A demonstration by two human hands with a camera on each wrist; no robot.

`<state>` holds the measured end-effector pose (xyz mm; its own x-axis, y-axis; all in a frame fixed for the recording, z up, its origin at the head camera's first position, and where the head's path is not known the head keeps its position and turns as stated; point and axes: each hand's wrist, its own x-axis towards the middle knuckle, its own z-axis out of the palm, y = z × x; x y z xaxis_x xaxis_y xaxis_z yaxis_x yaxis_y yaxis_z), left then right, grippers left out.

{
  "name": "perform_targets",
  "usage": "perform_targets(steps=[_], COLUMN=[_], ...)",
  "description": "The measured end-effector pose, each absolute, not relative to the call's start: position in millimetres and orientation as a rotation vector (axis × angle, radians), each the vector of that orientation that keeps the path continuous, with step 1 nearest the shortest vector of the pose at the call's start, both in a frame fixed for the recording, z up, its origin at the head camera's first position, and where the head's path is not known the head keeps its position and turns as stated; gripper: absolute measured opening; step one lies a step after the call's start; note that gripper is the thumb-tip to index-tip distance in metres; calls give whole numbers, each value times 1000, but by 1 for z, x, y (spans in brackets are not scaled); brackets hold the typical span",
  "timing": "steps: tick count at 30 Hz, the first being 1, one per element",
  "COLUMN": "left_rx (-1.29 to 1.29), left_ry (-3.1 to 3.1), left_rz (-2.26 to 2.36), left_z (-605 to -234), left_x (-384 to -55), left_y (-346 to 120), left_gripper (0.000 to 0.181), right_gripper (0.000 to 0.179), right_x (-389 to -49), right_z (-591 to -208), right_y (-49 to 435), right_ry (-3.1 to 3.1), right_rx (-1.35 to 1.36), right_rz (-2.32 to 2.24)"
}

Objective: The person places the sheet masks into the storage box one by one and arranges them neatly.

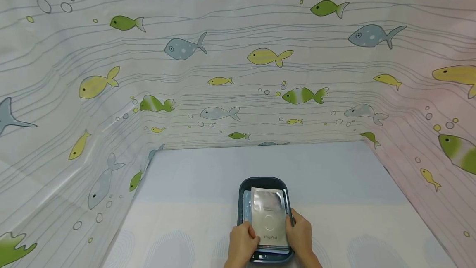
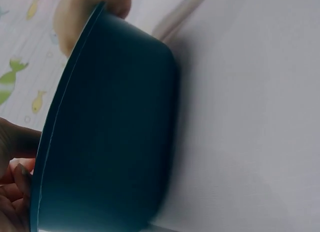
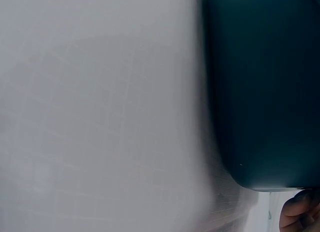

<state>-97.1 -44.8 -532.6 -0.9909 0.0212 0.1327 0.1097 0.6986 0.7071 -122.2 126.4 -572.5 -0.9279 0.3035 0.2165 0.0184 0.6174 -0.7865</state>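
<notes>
A dark blue rectangular tub (image 1: 273, 256) with rounded corners stands on the table in the head view. In it lies a stack of flat sachets, topped by a silvery packet (image 1: 268, 214) with upside-down "PMPM" lettering. A light blue sachet (image 1: 247, 206) shows beneath its left side. My left hand (image 1: 243, 241) pinches the packet's lower left edge with curled fingers. Across from it, my right hand (image 1: 300, 235) grips the tub's right rim, thumb inside by the packet. The tub's outer wall (image 2: 110, 122) fills much of the left wrist view and the right side of the right wrist view.
The pale table (image 1: 186, 177) extends around the tub. A fish-patterned sheet (image 1: 230, 90) rises behind the table and along its left and right sides.
</notes>
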Motion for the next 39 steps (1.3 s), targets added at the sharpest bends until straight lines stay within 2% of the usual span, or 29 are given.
perform_targets(steps=[13, 25, 29, 35, 39], left_rx=[3, -73, -127, -172, -201], left_ry=[-2663, -2513, -2437, -2411, -2477], left_rz=[-1296, -1256, -1170, -992, -835], left_z=[-535, -544, -543, -533, -522], left_x=[-95, -100, -106, -124, -138], left_y=[-41, -40, -44, -56, -69], left_gripper=[26, 23, 22, 13, 22], right_gripper=[20, 18, 9, 16, 41], right_x=[-121, -121, -122, -126, -128], right_z=[-571, -571, -567, -557, -553], right_y=[126, 129, 132, 141, 149], right_ry=[-2529, -2558, -2642, -2758, -2676], right_rx=[-285, -276, -237, -144, -69], right_rz=[1232, 1215, 1179, 1057, 888])
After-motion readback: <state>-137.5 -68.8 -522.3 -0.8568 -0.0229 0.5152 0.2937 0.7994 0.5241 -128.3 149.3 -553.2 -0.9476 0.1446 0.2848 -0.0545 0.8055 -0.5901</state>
